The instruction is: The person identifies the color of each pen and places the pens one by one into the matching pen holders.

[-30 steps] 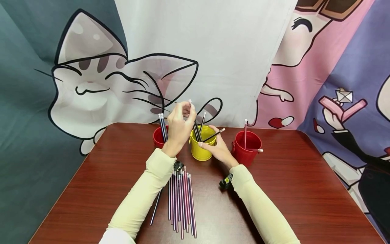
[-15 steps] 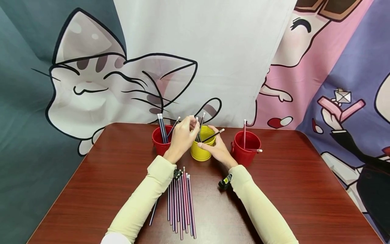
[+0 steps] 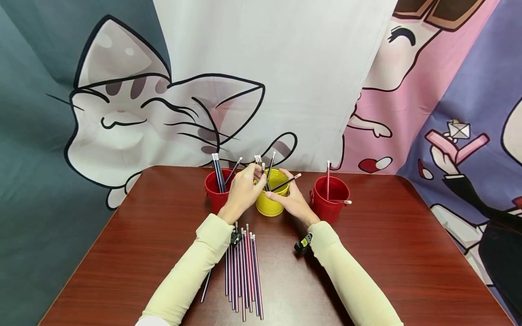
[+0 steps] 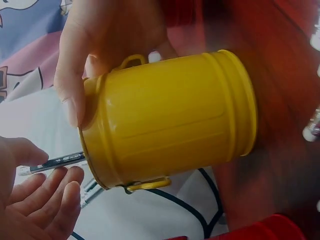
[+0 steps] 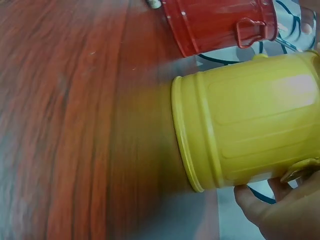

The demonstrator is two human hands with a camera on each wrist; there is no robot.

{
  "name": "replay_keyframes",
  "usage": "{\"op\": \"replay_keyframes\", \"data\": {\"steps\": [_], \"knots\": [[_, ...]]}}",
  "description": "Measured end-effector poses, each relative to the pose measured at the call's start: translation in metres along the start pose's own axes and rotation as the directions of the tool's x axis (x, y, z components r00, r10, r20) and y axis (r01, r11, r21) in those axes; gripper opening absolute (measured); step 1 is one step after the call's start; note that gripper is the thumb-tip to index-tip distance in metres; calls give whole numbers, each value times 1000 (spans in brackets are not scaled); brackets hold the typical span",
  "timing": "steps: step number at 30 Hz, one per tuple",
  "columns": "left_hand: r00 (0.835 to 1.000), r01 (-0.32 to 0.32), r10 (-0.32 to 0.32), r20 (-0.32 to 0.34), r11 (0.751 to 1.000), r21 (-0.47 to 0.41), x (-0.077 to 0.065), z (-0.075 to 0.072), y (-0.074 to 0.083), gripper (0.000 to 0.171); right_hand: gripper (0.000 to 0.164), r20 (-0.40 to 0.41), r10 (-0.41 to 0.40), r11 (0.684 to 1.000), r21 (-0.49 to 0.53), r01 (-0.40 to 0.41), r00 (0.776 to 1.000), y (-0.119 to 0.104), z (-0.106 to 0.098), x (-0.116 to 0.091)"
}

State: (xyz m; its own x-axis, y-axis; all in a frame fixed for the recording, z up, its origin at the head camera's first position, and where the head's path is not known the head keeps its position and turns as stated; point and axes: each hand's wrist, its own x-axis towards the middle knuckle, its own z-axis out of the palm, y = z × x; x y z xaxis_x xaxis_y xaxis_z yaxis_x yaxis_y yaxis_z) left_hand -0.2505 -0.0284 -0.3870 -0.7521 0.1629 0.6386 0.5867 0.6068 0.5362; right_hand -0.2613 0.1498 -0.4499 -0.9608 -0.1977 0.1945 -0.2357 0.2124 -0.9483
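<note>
My left hand (image 3: pixel 244 189) is at the left rim of a small yellow bucket (image 3: pixel 270 208). Between thumb and fingertips it pinches a black pencil (image 4: pixel 61 160) with a white eraser, whose lower part disappears inside the bucket. Several other dark pencils stand in there, and one black pencil (image 3: pixel 287 181) leans out to the right. My right hand (image 3: pixel 295 202) grips the bucket's right side, thumb at the near rim. In the right wrist view, its fingers (image 5: pixel 250 202) touch the yellow wall beside a handle.
To the left stands a red bucket (image 3: pixel 213 195) with dark blue pencils and one leaning black pencil. Another red bucket (image 3: pixel 328 208) at right holds pinkish pencils. Several shiny purple and pink pencils (image 3: pixel 243 276) lie side by side on the brown table (image 3: pixel 122 262), partly under my left forearm.
My left hand has come down from above the yellow bucket to its rim, lowering the pencil into it. My right hand stays on the bucket.
</note>
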Motion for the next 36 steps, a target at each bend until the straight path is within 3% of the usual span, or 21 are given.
{"op": "replay_keyframes", "data": {"steps": [4,9,15,21,28,32,36], "knots": [[999,32,-32,1,999,-39,-6,3,-4,14,92,-10,51,997,-60,-51,999,0,-1,-3],[1000,18,-20,-17,994,-108,-12,7,-9,16,104,-12,71,989,-132,-72,997,-2,-2,-10],[998,35,-44,-38,980,-195,-22,8,-11,22,116,-15,119,936,-332,-117,993,-21,-6,-33],[998,59,-63,-9,976,-208,-32,2,-9,25,104,90,140,890,-448,-85,986,-37,-22,-64],[992,105,-94,85,984,-146,-52,-4,-8,20,83,246,249,885,-450,-117,937,-48,-60,-103],[966,177,-159,206,982,-73,-65,-7,-7,17,66,336,278,910,-391,-135,900,-48,-84,-114],[902,218,-230,366,973,76,-79,-9,-4,19,52,400,292,909,-399,-122,869,-48,-108,-117]]}}
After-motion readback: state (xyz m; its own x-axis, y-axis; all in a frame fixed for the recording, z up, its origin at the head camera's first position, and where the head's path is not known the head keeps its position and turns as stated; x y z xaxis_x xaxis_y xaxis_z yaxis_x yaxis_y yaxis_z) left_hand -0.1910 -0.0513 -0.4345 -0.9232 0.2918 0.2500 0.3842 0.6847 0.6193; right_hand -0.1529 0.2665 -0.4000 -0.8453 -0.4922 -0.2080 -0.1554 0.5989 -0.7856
